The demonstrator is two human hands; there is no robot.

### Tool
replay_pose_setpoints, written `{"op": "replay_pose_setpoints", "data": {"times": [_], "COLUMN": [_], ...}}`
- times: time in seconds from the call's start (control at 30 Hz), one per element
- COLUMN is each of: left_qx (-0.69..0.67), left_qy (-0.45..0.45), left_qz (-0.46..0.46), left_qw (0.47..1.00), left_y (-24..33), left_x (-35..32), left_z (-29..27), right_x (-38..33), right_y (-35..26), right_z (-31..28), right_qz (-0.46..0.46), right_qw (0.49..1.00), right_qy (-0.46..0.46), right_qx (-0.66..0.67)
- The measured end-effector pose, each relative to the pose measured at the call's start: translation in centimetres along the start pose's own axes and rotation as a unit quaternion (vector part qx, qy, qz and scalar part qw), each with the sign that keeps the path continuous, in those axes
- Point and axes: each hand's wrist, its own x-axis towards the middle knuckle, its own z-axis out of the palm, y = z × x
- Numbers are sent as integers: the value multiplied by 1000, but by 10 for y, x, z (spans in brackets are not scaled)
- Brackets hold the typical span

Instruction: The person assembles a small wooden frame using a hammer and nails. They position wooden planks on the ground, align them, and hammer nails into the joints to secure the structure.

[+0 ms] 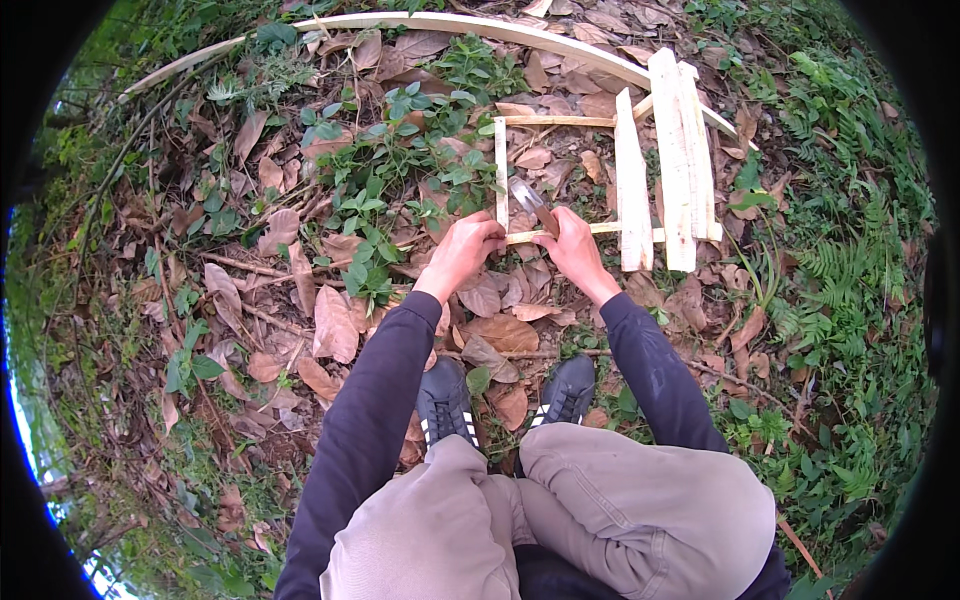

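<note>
A: Where are the hands?

B: Both hands are out in front, low over the ground. The left hand is on the near corner of a thin wooden frame. Its fingers are curled tight around the corner where two sticks meet.

A: And the other one?

B: The right hand is just beside it. Its fingers are wrapped around the handle of a knife. The blade points up and away, over the inside of the frame.

A: What does the frame look like?

B: It is made of pale, skinny sticks laid in a square. It lies flat on dry brown leaves. The near stick runs from the hands off to the right.

A: Is there more wood?

B: Yes. Flat pale slats lie across the right side of the frame, side by side. A long bent strip of wood curves along the far side.

A: What else is around?

B: Green plants grow to the left of the frame, and ferns are on the right. The person squats, with two dark shoes on the leaves, well behind the hands
</note>
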Motion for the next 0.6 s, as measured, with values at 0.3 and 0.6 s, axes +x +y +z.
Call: {"op": "replay_pose_setpoints", "data": {"times": [0.3, 0.6], "left_qx": [79, 88], "left_qy": [-138, -154], "left_qz": [22, 18], "left_qw": [987, 984], "left_y": [3, -3], "left_x": [14, 17], "left_z": [-14, -17], "right_x": [-8, 4], "right_y": [13, 10], "right_z": [3, -8], "right_qz": [-37, -2], "right_qw": [999, 998], "right_qy": [-26, -60], "right_qx": [-15, -4]}}
